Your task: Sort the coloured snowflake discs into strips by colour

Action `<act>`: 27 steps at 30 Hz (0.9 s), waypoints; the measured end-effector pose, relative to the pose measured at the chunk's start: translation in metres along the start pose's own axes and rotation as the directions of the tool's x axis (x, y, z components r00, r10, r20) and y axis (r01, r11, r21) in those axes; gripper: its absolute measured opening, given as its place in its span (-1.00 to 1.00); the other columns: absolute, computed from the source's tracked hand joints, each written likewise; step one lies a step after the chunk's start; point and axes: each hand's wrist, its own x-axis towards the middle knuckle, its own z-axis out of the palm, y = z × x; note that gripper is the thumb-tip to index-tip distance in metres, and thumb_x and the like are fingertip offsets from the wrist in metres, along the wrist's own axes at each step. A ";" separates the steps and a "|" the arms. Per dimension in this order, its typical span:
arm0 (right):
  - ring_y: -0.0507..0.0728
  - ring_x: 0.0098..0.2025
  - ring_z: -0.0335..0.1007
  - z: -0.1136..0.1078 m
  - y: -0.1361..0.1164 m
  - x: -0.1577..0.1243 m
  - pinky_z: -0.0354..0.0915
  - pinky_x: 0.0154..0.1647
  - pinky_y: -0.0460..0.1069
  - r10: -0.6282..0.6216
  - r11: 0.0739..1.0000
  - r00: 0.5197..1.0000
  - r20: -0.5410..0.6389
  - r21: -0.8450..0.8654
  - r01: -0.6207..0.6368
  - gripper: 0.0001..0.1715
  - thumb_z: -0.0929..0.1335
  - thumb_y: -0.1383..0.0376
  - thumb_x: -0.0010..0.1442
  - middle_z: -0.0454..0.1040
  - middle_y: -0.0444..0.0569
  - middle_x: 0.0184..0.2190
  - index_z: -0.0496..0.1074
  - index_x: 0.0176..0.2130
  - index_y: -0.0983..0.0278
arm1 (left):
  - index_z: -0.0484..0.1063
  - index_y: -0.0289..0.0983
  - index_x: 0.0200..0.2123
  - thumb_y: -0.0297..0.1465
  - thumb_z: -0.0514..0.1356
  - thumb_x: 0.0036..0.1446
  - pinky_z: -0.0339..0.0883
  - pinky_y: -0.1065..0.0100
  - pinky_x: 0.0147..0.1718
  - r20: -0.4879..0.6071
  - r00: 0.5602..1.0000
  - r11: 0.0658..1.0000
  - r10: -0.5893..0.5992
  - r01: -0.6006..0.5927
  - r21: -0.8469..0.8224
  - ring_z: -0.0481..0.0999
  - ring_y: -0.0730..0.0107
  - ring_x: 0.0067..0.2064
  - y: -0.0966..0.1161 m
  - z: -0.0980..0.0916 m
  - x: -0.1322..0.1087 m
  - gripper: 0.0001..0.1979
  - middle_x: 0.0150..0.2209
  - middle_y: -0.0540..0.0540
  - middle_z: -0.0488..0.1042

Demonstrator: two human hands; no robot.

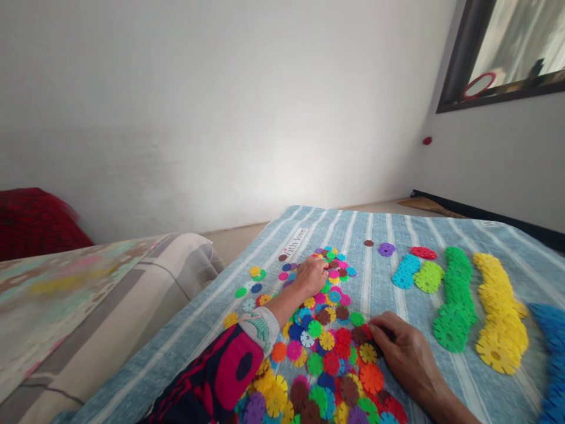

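A long heap of colourful notched plastic building discs [326, 340] lies on the striped cloth [176, 341]. My left hand [312, 275] is over the far part of the heap, its fingers curled down among the discs; what they pinch, if anything, is hidden. At the heap's right edge my right hand [404, 347] is closed, thumb and forefinger together at a red disc [368, 331]. Sorted by colour to the right are overlapping rows of green discs [454, 294], yellow discs [501, 312] and blue discs [551, 353].
Smaller groups of light blue discs [406, 271], lime discs [428, 277], red discs [424, 252] and purple discs [386, 249] lie beyond my right hand, with a lone brown disc [368, 243]. A fabric-covered surface [145, 294] stands at left. A white wall [220, 118] rises behind.
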 end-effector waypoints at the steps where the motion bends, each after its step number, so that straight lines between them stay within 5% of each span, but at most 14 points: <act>1: 0.09 -0.39 0.37 0.000 0.000 0.000 0.17 -0.37 -0.04 0.000 1.000 1.000 0.000 0.000 0.000 -0.63 0.22 0.06 0.18 0.46 -0.13 -0.45 0.47 -0.42 0.19 | 0.49 -0.28 -0.34 -0.52 0.10 0.03 0.28 0.29 -0.07 -0.005 1.000 1.000 -0.001 0.001 0.004 0.44 0.24 -0.14 0.001 -0.001 0.001 -0.82 -0.28 -0.12 0.51; 13: 0.09 -0.39 0.38 0.000 0.001 0.000 0.18 -0.37 -0.05 -0.002 1.000 1.000 0.000 -0.005 0.002 -0.63 0.22 0.05 0.18 0.47 -0.14 -0.45 0.48 -0.42 0.18 | 0.51 -0.25 -0.47 -0.30 0.12 0.10 0.29 0.26 -0.08 0.028 0.992 0.990 -0.126 0.123 0.068 0.44 0.21 -0.16 0.014 0.001 0.026 -0.77 -0.30 -0.13 0.50; 27: 0.08 -0.40 0.38 -0.001 -0.003 0.000 0.19 -0.39 -0.06 -0.008 1.000 1.000 -0.012 0.005 0.008 -0.64 0.22 0.08 0.18 0.47 -0.13 -0.46 0.48 -0.43 0.18 | 0.48 -0.27 -0.51 -0.40 0.24 -0.05 0.32 0.39 -0.22 0.037 0.959 0.955 -0.282 0.284 -0.081 0.46 0.34 -0.24 0.012 -0.001 0.029 -0.94 -0.34 -0.04 0.50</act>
